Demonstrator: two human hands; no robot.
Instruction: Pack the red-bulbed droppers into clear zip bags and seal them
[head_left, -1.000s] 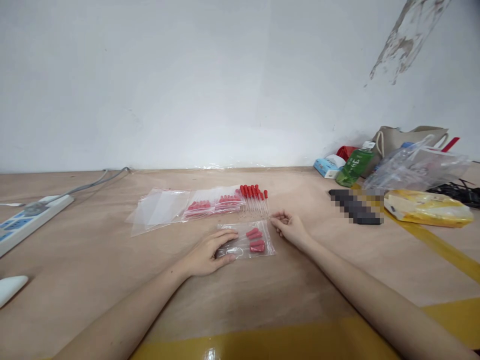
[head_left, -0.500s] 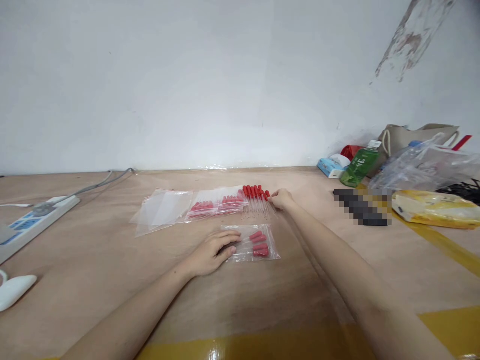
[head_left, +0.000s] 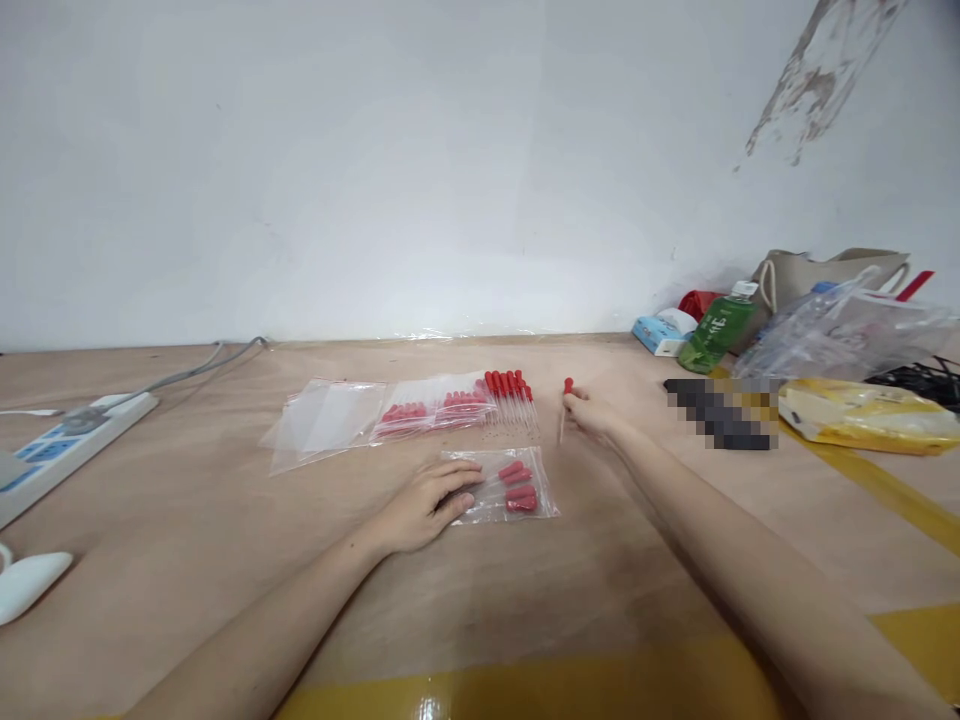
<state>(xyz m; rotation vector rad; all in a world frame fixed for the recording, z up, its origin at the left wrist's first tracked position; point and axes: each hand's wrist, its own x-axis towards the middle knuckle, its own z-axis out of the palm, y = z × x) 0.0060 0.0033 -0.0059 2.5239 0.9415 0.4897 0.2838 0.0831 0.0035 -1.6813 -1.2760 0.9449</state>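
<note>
Between the fingertips of my right hand (head_left: 590, 412) is a dropper (head_left: 568, 386) with a red rubber bulb, held upright with its thin clear tube pointing down. My left hand (head_left: 431, 505) lies on the left end of a clear zip bag (head_left: 550, 500), its thumb and fingers apart. Inside that bag are several droppers (head_left: 520, 492), their red bulbs toward the right. Loose droppers (head_left: 510, 385) lie in a row just behind the bag, left of my right hand. Beside them, more filled bags (head_left: 427, 425) overlap on the table.
Flat clear bags (head_left: 322, 415) lie further left. A power strip (head_left: 75, 440) with a grey cable and a white object (head_left: 34, 585) occupy the left side. On the right are a tissue pack (head_left: 660, 335), a green bottle (head_left: 718, 328), plastic bags (head_left: 840, 325) and a yellow packet (head_left: 862, 418).
My right hand has moved right, away from the row of loose droppers, and carries one dropper out of it. The left hand and the bag under it have stayed put.
</note>
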